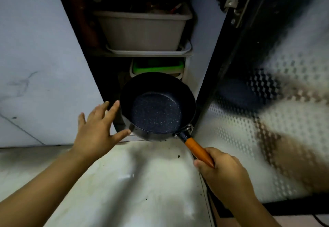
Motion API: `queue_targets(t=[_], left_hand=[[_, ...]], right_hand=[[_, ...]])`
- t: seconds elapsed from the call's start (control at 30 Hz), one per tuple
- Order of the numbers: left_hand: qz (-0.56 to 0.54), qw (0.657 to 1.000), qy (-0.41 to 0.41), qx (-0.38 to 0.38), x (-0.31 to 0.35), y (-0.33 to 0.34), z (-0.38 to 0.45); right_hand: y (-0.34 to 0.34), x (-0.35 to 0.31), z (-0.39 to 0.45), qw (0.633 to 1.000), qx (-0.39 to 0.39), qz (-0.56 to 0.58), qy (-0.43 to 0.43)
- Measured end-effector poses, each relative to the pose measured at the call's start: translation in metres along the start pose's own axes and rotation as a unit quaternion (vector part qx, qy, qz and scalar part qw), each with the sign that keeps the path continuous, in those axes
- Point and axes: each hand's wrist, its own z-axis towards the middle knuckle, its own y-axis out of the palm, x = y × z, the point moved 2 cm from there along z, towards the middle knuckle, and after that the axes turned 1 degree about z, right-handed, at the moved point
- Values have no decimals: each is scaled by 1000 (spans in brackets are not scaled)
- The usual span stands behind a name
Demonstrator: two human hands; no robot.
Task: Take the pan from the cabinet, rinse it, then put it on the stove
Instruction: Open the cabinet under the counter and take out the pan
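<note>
A dark speckled pan (156, 112) with an orange handle hangs in the air just in front of the open cabinet (114, 61), above the floor. My right hand (220, 169) is closed around the end of the orange handle and carries the pan. To the pan's left, my left hand (96, 127) is spread with its fingers apart; the fingertips and thumb lie at the pan's left wall, and I cannot tell whether they touch it. It holds nothing.
Inside the cabinet a grey tub (142, 28) full of utensils sits on a tray on the shelf, with a green container (158, 66) below it. The open cabinet door (267, 87) stands at the right. Pale floor (124, 182) lies below.
</note>
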Motion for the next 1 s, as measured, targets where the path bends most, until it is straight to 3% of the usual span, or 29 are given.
queue_targets(t=[0.13, 0.27, 0.4, 0.53, 0.67, 0.8, 1.0], left_hand=[[-72, 997, -14, -32, 4, -25, -8], [-128, 990, -32, -56, 12, -74, -26], [-206, 970, -51, -116, 25, -142, -48], [-310, 930, -51, -191, 55, -227, -69], [-286, 926, -90, -229, 89, -316, -84], [-293, 922, -100, -234, 117, -399, -84], [-334, 918, -54, -206, 150, -492, -66]], right_hand=[[-14, -14, -11, 1000, 10, -3, -17], [-53, -42, -36, 999, -28, -14, -20], [-108, -77, -69, 996, -89, -7, 0], [-175, -111, -109, 990, -140, 8, 26], [-250, -148, -142, 985, -166, 12, 51], [-319, -190, -173, 985, -160, -12, 54], [-406, -239, -205, 994, -90, 8, 67]])
